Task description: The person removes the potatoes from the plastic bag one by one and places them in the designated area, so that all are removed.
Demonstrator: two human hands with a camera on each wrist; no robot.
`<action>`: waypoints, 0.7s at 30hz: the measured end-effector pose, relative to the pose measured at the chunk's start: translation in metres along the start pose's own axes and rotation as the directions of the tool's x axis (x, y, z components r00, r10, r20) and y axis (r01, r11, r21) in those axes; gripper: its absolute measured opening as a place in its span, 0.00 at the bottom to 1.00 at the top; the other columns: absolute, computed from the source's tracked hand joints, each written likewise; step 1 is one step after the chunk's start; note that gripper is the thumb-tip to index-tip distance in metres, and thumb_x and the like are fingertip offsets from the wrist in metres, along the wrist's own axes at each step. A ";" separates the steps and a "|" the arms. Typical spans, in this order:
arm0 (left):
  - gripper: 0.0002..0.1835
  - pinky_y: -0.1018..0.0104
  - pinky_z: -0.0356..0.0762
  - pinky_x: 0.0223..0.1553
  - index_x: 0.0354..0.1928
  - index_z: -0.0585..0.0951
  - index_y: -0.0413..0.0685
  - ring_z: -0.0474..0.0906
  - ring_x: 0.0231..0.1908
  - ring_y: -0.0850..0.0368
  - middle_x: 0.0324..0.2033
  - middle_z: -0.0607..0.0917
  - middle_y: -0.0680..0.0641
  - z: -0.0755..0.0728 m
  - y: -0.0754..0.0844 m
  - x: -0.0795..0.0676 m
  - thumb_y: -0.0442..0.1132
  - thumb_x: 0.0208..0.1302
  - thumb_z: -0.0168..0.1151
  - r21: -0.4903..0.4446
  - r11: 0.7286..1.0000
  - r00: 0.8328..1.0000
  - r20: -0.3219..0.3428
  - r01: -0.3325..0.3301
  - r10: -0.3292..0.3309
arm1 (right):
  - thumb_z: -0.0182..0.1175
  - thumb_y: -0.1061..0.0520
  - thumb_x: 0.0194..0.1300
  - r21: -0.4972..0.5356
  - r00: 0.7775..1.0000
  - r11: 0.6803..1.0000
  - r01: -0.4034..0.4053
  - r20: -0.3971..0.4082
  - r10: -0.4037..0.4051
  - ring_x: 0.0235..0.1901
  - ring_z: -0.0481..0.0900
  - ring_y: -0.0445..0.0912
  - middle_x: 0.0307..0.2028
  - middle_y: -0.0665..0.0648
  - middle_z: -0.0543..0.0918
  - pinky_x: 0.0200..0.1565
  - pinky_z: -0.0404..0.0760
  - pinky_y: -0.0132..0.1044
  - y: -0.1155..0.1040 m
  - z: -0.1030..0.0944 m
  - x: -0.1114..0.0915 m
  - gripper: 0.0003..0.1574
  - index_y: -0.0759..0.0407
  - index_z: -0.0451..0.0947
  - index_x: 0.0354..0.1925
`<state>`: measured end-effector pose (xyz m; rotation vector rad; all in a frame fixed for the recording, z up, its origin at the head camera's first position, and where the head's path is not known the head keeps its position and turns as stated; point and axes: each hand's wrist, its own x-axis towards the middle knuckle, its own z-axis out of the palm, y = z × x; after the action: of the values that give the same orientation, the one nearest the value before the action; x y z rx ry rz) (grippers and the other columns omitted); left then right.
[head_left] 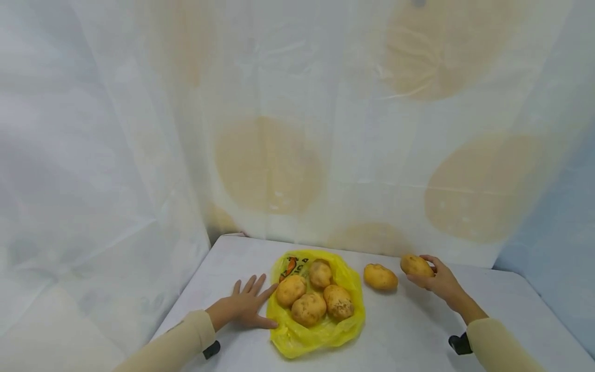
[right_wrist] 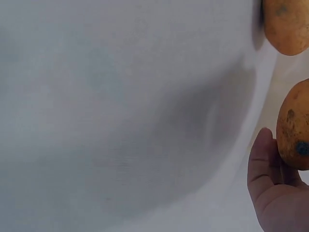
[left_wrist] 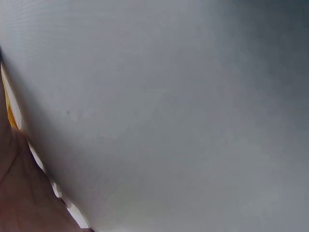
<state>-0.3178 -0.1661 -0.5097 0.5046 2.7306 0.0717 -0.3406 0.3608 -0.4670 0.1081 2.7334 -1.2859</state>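
My right hand (head_left: 441, 281) grips a potato (head_left: 416, 265) between thumb and fingers, above the back right of the table. In the right wrist view that held potato (right_wrist: 295, 128) shows a dark bluish spot. Another potato (head_left: 380, 277) lies on the table just left of it. Several potatoes, among them one at the front (head_left: 309, 309), rest on a spread yellow plastic bag (head_left: 321, 337). With fingers spread, my left hand (head_left: 250, 304) rests on the table, thumb and index fingertip at the bag's left edge. Only its palm side (left_wrist: 24, 193) shows in the left wrist view.
The white table (head_left: 400, 341) has its back edge close to a pale curtain (head_left: 353, 155) with beige circles. More sheeting (head_left: 93, 206) hangs along the left side, and a bluish one (head_left: 562, 232) on the right. A black strap end (head_left: 460, 343) hangs under the right sleeve.
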 end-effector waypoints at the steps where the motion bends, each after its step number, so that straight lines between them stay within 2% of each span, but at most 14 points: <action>1: 0.60 0.27 0.37 0.70 0.78 0.50 0.69 0.40 0.77 0.35 0.79 0.43 0.42 0.000 0.000 0.000 0.86 0.45 0.50 0.001 1.000 1.000 -0.003 -0.002 0.002 | 0.67 0.35 0.60 -0.004 1.000 1.000 -0.011 0.000 0.011 0.57 0.71 0.65 0.66 0.80 0.60 0.50 0.81 0.48 0.002 0.000 0.000 0.65 0.64 0.43 0.76; 6: 0.59 0.28 0.38 0.70 0.78 0.50 0.68 0.41 0.77 0.36 0.79 0.44 0.42 -0.001 0.001 0.000 0.86 0.46 0.50 -0.001 1.000 1.000 -0.008 -0.006 0.006 | 0.67 0.32 0.58 -0.036 0.999 0.998 -0.044 0.011 0.045 0.57 0.70 0.66 0.66 0.81 0.60 0.53 0.78 0.55 0.013 0.002 0.001 0.66 0.64 0.45 0.75; 13: 0.59 0.28 0.38 0.70 0.78 0.50 0.69 0.41 0.77 0.36 0.79 0.44 0.42 -0.001 0.002 -0.002 0.85 0.46 0.51 -0.002 1.000 1.000 0.009 0.001 -0.001 | 0.69 0.31 0.56 -0.027 0.997 0.997 -0.069 0.031 0.070 0.56 0.71 0.64 0.64 0.81 0.64 0.52 0.77 0.53 0.030 0.007 0.004 0.65 0.62 0.49 0.75; 21: 0.60 0.28 0.36 0.70 0.78 0.50 0.68 0.40 0.77 0.36 0.79 0.43 0.43 -0.003 0.001 -0.002 0.86 0.45 0.50 0.001 1.000 1.000 0.011 0.004 -0.004 | 0.69 0.31 0.55 -0.031 0.996 0.997 -0.073 0.039 0.075 0.58 0.70 0.67 0.66 0.83 0.60 0.53 0.76 0.56 0.029 0.011 0.008 0.66 0.63 0.49 0.75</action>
<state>-0.3166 -0.1655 -0.5064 0.4978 2.7212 0.0667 -0.3440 0.3706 -0.4973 0.1769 2.6868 -1.2144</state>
